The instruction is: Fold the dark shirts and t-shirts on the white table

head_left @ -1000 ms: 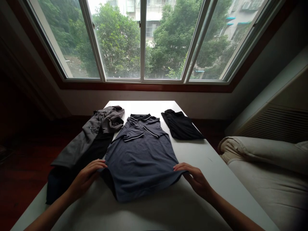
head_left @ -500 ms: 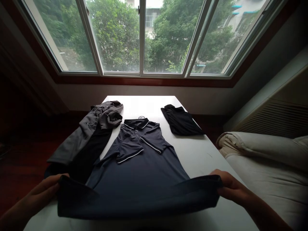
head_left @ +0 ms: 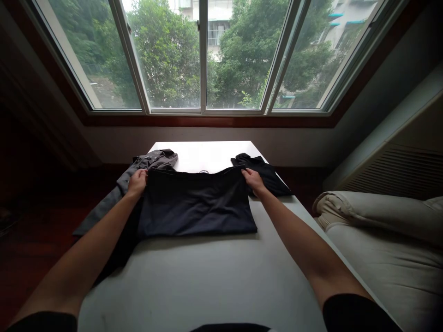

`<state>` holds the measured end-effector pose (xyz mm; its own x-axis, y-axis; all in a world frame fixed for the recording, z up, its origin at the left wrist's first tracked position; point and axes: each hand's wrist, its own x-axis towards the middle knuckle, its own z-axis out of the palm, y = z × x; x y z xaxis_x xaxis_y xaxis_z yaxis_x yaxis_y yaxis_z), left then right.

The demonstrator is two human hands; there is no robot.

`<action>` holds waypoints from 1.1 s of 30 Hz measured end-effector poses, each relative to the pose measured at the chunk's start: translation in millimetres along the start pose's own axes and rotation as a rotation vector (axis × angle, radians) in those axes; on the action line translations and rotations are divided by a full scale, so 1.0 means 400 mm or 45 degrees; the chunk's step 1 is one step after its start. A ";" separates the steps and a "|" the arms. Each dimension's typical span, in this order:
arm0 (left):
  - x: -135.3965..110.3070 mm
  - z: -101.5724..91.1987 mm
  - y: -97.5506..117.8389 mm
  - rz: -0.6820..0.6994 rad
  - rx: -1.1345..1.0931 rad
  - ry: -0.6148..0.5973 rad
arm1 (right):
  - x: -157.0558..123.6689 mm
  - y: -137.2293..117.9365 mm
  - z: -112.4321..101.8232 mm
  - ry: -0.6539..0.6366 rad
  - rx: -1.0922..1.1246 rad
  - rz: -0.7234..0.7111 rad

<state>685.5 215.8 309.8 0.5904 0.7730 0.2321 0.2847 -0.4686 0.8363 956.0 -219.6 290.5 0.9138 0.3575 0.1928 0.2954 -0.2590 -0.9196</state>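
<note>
Grey garment (head_left: 157, 159) nr L hand (head_left: 137, 182), blk garment (head_left: 272, 177) nr R hand (head_left: 254, 180), shirt (head_left: 197, 203) btwn.

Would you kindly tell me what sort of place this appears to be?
Probably a room in a home, judging by the wide, pale-framed glass window, what looks like a padded beige sofa, and the dark navy cloth garment over a plain white table.

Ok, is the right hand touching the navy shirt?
Touching: the head view shows the right hand gripping the navy shirt at its far right corner.
</note>
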 end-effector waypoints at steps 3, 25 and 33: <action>0.025 0.065 0.002 0.126 0.460 0.094 | 0.037 0.047 0.048 0.098 -0.404 0.026; 0.060 0.234 0.020 0.560 0.988 -0.478 | 0.098 0.090 0.175 -0.300 -1.009 -0.104; 0.101 0.196 -0.017 0.492 0.946 -0.764 | 0.143 0.127 0.133 -0.428 -0.891 -0.103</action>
<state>766.6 216.6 274.6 0.9627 0.2680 -0.0373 0.2701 -0.9436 0.1914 1008.2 -164.4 236.5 0.7811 0.6235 0.0334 0.5671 -0.6861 -0.4557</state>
